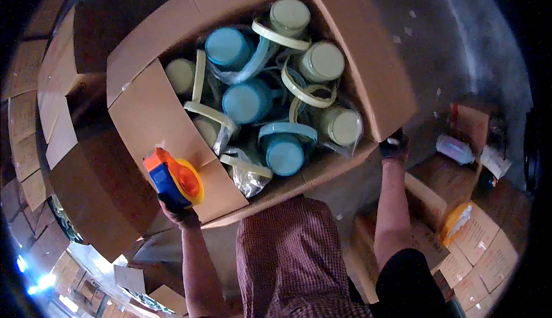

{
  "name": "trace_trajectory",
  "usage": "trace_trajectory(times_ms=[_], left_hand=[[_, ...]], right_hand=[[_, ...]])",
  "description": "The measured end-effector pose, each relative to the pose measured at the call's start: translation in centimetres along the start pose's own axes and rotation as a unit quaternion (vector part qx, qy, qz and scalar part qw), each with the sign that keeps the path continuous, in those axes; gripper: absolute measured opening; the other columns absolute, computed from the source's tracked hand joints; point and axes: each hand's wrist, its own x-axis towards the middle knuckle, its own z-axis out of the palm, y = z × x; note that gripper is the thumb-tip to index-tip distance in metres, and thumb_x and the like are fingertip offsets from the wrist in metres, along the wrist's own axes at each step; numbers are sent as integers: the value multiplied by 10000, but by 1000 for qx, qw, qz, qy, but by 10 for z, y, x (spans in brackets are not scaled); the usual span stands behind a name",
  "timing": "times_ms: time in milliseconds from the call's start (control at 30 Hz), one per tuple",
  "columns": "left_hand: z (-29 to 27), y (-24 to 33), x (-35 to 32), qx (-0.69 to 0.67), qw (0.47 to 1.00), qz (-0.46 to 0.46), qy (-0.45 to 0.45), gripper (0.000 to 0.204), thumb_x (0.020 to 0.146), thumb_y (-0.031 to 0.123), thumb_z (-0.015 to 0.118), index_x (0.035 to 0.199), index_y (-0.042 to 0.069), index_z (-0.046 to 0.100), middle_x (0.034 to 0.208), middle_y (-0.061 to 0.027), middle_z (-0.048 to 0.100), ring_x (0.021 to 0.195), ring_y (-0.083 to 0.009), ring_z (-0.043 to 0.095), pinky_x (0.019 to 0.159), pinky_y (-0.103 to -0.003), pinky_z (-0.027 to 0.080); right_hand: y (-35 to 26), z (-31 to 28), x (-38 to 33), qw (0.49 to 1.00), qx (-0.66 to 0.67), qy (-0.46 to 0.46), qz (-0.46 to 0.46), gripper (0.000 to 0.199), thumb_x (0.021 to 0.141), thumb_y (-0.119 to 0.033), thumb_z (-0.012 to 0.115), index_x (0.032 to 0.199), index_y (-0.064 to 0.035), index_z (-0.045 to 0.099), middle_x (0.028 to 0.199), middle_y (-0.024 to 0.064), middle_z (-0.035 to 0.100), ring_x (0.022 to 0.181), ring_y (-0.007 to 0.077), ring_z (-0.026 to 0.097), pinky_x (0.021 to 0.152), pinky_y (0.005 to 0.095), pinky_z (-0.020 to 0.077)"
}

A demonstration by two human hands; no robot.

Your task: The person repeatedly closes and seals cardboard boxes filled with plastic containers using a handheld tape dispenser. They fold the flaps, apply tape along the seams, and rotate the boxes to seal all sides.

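An open cardboard box [149, 117] stands in front of me, packed with several blue and pale green plastic containers [247, 100] in clear bags, with loose handles among them. My left hand [179, 210] is shut on a blue and orange tape dispenser [174, 177], held over the box's near left flap. My right hand [394, 145], in a dark glove, grips the lower edge of the right flap [368, 59], which stands open.
Stacks of closed cardboard boxes [34, 122] line the left side. More cartons [477, 243] lie at the lower right, with a bagged item [455, 148] on one. Grey floor [460, 42] shows at the upper right.
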Motion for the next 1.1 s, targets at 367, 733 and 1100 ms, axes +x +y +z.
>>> trace_trajectory(times_ms=[367,733,1100], left_hand=[[-20,3,4,-19,999,25,-3,498,831,459,484,1192,119,451,1195,-58,479,1127,-229,447,974,-413,335],[-7,11,7,-10,1000,15,12,494,806,456,544,1098,59,519,1026,-41,530,955,-177,512,868,-340,399],[12,204,6,-97,989,-83,-72,515,832,437,487,1176,55,460,1133,-100,518,1051,-263,497,942,-411,373]], right_hand=[[17,18,-54,861,-492,-128,-28,491,838,-329,551,1225,-55,427,1107,57,522,908,180,522,824,309,423],[-133,-37,-76,738,-594,-61,315,492,785,-245,579,1212,-35,457,1136,145,530,942,207,553,806,356,470],[160,140,-214,883,-351,-180,255,184,812,-255,547,842,-73,554,672,32,560,598,173,552,533,295,460]])
